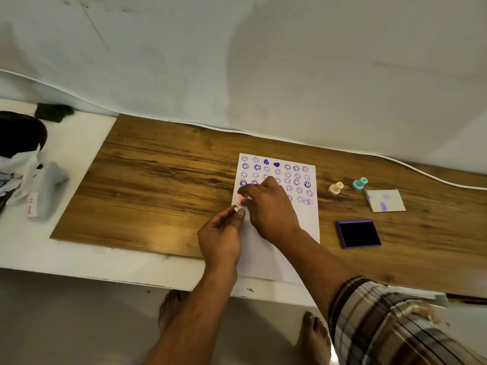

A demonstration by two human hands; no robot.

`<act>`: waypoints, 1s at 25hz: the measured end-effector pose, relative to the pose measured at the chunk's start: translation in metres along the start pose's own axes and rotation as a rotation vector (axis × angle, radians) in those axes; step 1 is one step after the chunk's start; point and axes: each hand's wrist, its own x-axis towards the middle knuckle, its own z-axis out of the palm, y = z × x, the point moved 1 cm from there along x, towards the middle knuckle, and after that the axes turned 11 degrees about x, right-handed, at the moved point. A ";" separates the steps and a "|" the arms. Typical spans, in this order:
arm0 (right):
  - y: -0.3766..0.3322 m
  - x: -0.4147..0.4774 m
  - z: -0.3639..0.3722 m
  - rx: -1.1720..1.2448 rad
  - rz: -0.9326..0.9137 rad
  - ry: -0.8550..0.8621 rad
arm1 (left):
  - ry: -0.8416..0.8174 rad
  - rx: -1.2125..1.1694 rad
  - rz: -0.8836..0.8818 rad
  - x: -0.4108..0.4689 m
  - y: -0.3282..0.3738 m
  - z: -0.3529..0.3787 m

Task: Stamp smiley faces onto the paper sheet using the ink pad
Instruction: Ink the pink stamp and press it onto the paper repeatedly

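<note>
A white paper sheet (pixel 287 259) lies on the wooden board (pixel 158 180); its upper half carries rows of purple smiley prints and two hearts. My right hand (pixel 268 206) reaches across the sheet and pinches a small pink stamp (pixel 241 198) at the sheet's left edge, just below the printed rows. My left hand (pixel 221 238) rests its fingertips on the paper's left edge, right under the stamp, holding nothing. The purple ink pad (pixel 358 234) sits open to the right of the sheet.
A cream stamp (pixel 336 188) and a teal stamp (pixel 359 183) stand right of the sheet, beside a white pad lid (pixel 384 201) with purple smears. Crumpled cloth and bags (pixel 23 164) lie far left. A wall rises behind the board. My bare feet show below.
</note>
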 end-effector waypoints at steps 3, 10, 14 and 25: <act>-0.002 0.002 -0.003 0.001 0.010 -0.013 | 0.010 -0.002 -0.008 0.000 -0.001 -0.001; -0.025 -0.006 0.007 0.030 0.159 0.068 | 0.008 0.005 0.011 0.001 -0.004 0.000; -0.012 0.002 0.000 -0.067 0.026 -0.029 | 0.011 0.042 0.040 -0.002 -0.003 -0.001; -0.015 -0.036 -0.072 0.679 0.441 0.409 | -0.144 -0.004 0.012 -0.001 -0.002 -0.005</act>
